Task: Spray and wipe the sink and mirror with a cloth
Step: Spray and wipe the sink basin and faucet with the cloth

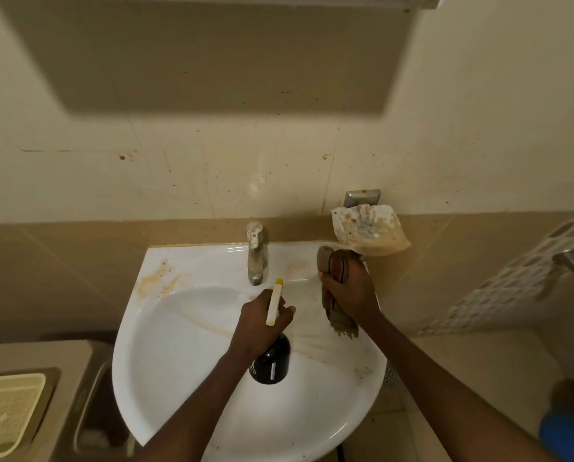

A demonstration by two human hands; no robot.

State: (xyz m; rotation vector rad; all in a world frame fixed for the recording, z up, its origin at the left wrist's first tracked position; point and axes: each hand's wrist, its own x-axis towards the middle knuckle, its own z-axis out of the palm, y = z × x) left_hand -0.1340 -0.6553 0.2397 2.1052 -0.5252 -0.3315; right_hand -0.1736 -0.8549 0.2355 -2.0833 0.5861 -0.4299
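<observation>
A white corner sink (179, 345) with brown stains on its back ledge fills the lower middle. Over its basin my left hand (260, 323) grips a dark spray bottle (271, 363) by the neck; its white nozzle with a yellow tip (275, 301) points toward the metal tap (256, 256). My right hand (350, 291) is closed around a bunched brownish cloth (339, 323) above the sink's right rim. Cloth ends stick out above and below the fist. The mirror is not visible; only a shelf's underside (412, 5) shows at the top.
A stained soap dish (369, 228) hangs on the tiled wall just behind my right hand. A beige bin with a lid (8, 408) stands at the lower left. A perforated white rack (529, 268) and a metal bar are at the right. A blue object (565, 435) lies at lower right.
</observation>
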